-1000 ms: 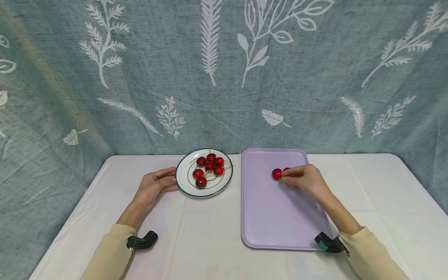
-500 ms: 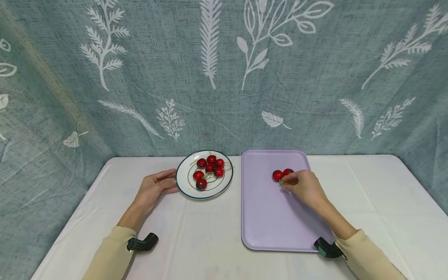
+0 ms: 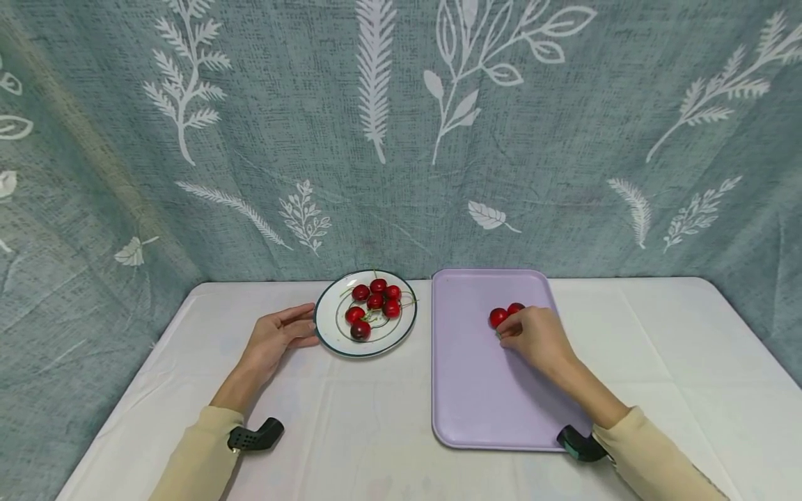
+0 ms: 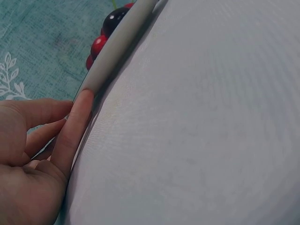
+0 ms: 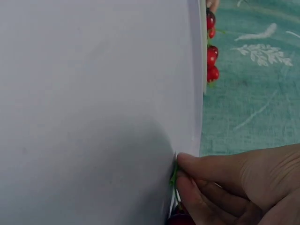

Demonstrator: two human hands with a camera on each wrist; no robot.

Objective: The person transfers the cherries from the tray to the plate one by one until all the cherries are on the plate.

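Observation:
On the white plate (image 3: 332, 337) with a dark rim lie several red cherries (image 3: 360, 330), some with green stems. My left hand (image 3: 269, 341) rests beside its left edge, fingers fairly straight and fingertips touching the rim. Over the lilac tray (image 3: 476, 396), my right hand (image 3: 541, 337) pinches a green cherry stem (image 5: 173, 180) between thumb and forefinger. A bright red cherry (image 3: 498, 318) is right at these fingertips, showing as a dark curve at the bottom of the right wrist view. Just behind it is a second cherry (image 3: 516, 309), partly covered by the hand.
Plate and tray stand side by side on a white tablecloth (image 3: 370, 417), with a narrow strip of cloth between them. A grey-green curtain (image 3: 401, 209) with white leaf prints hangs right behind the table's back edge.
The right hand has shifted slightly left and toward the body, its fingertips going from beside the cherry to the stem; the second cherry shows more. The left hand stays at the plate.

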